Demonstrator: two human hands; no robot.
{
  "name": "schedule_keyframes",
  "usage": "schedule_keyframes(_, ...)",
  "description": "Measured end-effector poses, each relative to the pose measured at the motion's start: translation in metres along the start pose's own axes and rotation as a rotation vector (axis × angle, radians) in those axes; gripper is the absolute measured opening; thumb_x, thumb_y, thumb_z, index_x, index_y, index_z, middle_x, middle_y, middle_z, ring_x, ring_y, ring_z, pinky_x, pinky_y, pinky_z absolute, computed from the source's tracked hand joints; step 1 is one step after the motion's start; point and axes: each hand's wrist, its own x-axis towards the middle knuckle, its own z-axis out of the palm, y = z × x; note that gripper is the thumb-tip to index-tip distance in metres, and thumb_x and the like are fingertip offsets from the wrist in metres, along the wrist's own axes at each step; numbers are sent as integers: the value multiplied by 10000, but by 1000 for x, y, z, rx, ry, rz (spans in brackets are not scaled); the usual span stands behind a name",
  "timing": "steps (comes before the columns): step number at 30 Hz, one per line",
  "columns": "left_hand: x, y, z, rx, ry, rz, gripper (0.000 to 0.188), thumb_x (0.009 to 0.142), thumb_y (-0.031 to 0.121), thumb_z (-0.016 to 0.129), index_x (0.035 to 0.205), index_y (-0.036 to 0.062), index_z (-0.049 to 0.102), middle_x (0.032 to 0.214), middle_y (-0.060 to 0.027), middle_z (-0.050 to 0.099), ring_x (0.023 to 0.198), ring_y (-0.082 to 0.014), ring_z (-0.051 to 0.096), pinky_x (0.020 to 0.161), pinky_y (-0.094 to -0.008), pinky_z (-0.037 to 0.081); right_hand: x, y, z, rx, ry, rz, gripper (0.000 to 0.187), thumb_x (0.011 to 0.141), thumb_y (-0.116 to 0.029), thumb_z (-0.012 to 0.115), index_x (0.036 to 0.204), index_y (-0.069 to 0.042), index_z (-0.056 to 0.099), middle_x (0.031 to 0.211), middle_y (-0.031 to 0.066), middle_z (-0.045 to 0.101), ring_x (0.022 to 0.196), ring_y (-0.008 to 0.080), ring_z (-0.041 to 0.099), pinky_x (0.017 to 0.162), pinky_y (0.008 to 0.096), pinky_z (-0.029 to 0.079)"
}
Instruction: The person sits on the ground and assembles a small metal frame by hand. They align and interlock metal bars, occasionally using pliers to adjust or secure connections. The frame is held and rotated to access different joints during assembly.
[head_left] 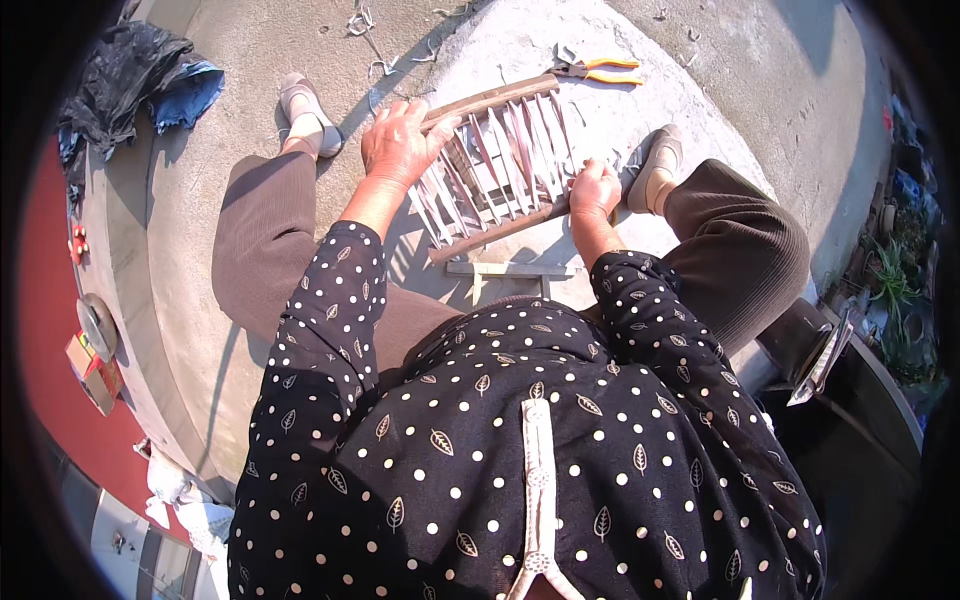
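Wooden slatted frame (495, 160) under two hands (398, 143) (594, 188), one pliers (598, 71)

Small red-and-tan boxes (92, 368) at far left edge.

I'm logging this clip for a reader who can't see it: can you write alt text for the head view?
Seen from above, a seated person in a dotted black top holds a small wooden frame wound with pale strips, the left hand on its upper bar and the right hand gripping its lower bar. Orange-handled pliers lie on the concrete ground just beyond, between the person's shoes.
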Motion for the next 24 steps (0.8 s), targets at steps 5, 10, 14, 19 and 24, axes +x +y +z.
schedule_keyframes(5,8,-3,-1,-35,-99,-25,691,835,647,502,1228,85,590,1239,-149,580,1139,-340,538,967,-419,412,-11,-50,-16,283,-294,339,429,932,-367,505,1045,33,608,803,97,624,656,164,624,554,268,490)
schedule_keyframes(10,16,-63,15,-329,-128,-7,518,911,528,429,1139,85,571,1171,-199,579,1141,-373,515,948,-446,402,-8,-41,-40,450,-52,741,292,891,-350,499,959,-76,573,780,72,589,732,196,624,527,327,443)
schedule_keyframes(14,-6,-75,22,-455,-119,-35,475,909,474,482,1080,46,597,1090,-203,617,1059,-360,569,893,-408,436,-40,-8,-47,58,-610,716,129,878,-170,551,923,-55,588,846,93,623,715,226,628,592,360,510)
schedule_keyframes(19,-31,-78,17,-500,-121,-181,506,922,480,470,1119,37,615,1038,-160,658,1005,-287,604,884,-368,439,-69,-27,-42,308,-884,506,282,873,-78,572,1153,-47,549,1023,107,634,911,228,624,761,387,524)
schedule_keyframes(24,-69,-91,22,-668,-384,-497,593,869,593,497,1217,123,600,1025,-58,653,836,-187,592,763,-371,441,-42,-54,-31,427,-821,352,218,853,-25,558,1066,-60,581,889,63,640,777,173,641,702,299,525)
